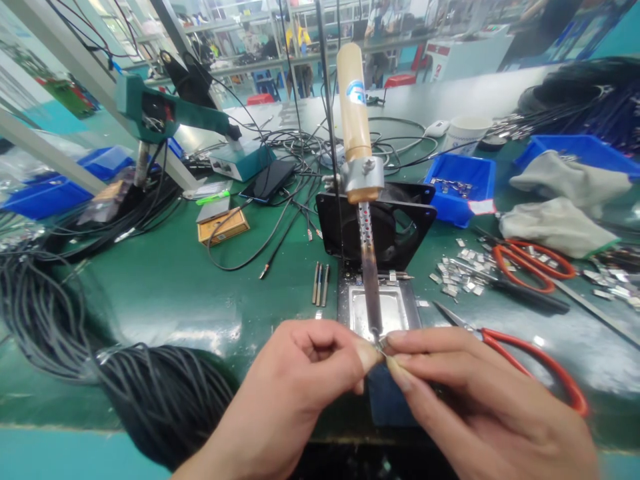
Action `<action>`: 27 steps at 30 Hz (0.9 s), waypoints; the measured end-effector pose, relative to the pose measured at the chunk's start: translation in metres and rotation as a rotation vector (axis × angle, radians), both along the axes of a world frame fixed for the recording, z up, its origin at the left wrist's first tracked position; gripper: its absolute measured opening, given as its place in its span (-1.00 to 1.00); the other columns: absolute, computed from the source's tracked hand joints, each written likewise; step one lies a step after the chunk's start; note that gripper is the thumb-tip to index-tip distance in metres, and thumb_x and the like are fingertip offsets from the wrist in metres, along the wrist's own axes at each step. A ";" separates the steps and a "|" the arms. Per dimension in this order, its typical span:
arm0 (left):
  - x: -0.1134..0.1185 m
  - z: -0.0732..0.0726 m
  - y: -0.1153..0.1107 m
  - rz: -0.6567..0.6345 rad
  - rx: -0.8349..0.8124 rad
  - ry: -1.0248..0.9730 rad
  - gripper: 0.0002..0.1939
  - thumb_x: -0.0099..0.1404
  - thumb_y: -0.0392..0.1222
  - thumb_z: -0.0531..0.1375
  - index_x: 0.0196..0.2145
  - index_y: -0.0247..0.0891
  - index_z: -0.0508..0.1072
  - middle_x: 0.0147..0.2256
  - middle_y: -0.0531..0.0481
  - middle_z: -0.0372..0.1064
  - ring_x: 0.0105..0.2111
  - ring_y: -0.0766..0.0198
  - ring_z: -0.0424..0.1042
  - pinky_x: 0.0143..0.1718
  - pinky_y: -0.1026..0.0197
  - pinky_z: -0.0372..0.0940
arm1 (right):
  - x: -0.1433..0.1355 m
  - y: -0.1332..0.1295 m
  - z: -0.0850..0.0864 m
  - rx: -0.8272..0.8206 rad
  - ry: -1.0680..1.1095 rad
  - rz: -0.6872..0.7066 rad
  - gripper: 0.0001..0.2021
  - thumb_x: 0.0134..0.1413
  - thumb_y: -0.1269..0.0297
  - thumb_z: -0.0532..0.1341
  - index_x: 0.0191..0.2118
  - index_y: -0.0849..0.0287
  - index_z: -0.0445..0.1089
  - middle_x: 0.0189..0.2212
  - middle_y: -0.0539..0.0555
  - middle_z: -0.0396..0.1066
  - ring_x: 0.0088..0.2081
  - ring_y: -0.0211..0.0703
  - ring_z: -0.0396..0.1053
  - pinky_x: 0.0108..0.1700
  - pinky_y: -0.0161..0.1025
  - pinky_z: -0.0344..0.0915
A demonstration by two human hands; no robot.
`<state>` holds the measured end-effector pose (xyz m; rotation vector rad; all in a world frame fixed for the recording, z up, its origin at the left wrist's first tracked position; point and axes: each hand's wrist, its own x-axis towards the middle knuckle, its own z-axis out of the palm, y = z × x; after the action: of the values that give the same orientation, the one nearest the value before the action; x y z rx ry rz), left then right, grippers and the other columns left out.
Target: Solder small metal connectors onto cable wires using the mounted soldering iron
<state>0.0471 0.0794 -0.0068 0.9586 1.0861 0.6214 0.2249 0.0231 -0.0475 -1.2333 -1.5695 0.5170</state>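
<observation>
My left hand (pixel 305 387) is closed in a pinch just below the tip of a soldering iron (pixel 371 287). My right hand (pixel 470 393) pinches from the other side, its fingertips almost meeting those of the left. Between them a small shiny metal piece (pixel 383 347) shows, too small and covered to name. The iron has a wooden handle and hangs tip down in a metal clamp (pixel 363 177). Under the tip lies a shallow metal tray (pixel 356 310) with a silvery surface.
Behind the iron stands a black fan (pixel 333 227). Red-handled scissors (pixel 545 360) and scattered metal clips (pixel 463 270) lie to the right, near a blue bin (pixel 463 180) and gloves (pixel 555 227). A thick bundle of black cables (pixel 165 393) fills the left front.
</observation>
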 end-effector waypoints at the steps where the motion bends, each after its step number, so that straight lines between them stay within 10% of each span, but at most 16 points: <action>1: 0.000 0.000 0.000 -0.002 0.001 -0.003 -0.79 0.22 -0.36 0.29 -0.56 -0.29 0.57 -0.55 0.11 0.35 -0.50 0.37 0.15 -0.42 0.31 0.10 | 0.000 0.000 0.000 -0.001 0.005 0.000 -0.85 0.12 0.48 0.35 -0.26 0.05 0.56 -0.21 -0.03 0.63 -0.25 -0.23 0.62 -0.17 -0.40 0.59; 27: -0.003 -0.001 -0.005 -0.016 0.025 0.018 -0.77 0.26 -0.31 0.30 -0.56 -0.30 0.54 -0.56 0.12 0.33 -0.52 0.39 0.10 -0.47 0.30 0.04 | -0.001 -0.003 -0.004 -0.006 0.035 0.031 -0.82 0.12 0.50 0.35 -0.23 0.04 0.54 -0.18 -0.06 0.61 -0.20 -0.33 0.60 -0.14 -0.49 0.52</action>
<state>0.0440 0.0740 -0.0081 0.9951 1.0876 0.6150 0.2235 0.0199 -0.0518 -1.1996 -1.5608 0.5604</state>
